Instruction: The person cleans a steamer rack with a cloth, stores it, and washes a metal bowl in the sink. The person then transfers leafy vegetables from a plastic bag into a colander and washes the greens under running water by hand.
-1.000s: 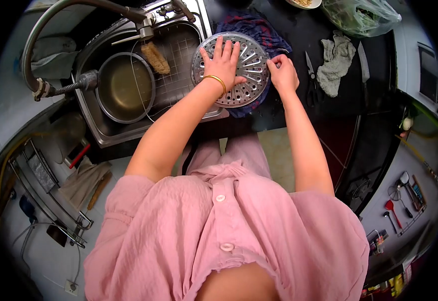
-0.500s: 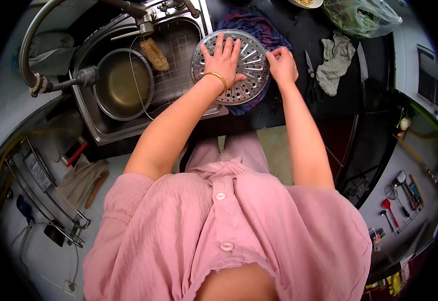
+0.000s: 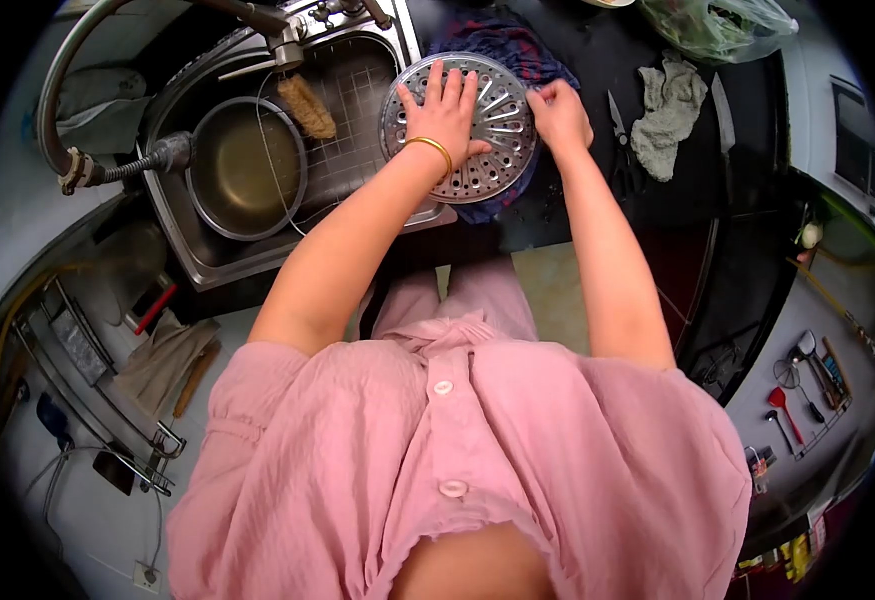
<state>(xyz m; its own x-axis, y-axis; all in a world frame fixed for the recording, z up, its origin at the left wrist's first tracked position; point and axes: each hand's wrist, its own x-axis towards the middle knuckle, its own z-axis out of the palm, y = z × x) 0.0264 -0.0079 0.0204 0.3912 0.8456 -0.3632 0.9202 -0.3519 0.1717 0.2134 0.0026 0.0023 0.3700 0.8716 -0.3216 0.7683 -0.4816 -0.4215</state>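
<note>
A round, perforated metal steamer rack [image 3: 505, 165] lies over a dark blue and red cloth [image 3: 512, 50] on the counter, beside the sink's right edge. My left hand [image 3: 442, 122] rests flat on top of the rack, fingers spread, with a gold bangle at the wrist. At the rack's right rim, my right hand [image 3: 562, 115] pinches the edge between thumb and fingers. The cloth shows past the rack's far side and a little at its near side; its middle is hidden underneath.
Left is a sink [image 3: 342, 75] with a metal pot [image 3: 247, 170] of cloudy liquid, a scrubber [image 3: 307, 107] and a faucet [image 3: 287, 45]. To the right lie scissors [image 3: 619, 145], a grey rag [image 3: 667, 115] and a knife [image 3: 723, 115]. A plastic bag of greens [image 3: 722, 25] sits farther back.
Both hands keep their places on the rack, with almost no movement. The view has shifted very slightly.
</note>
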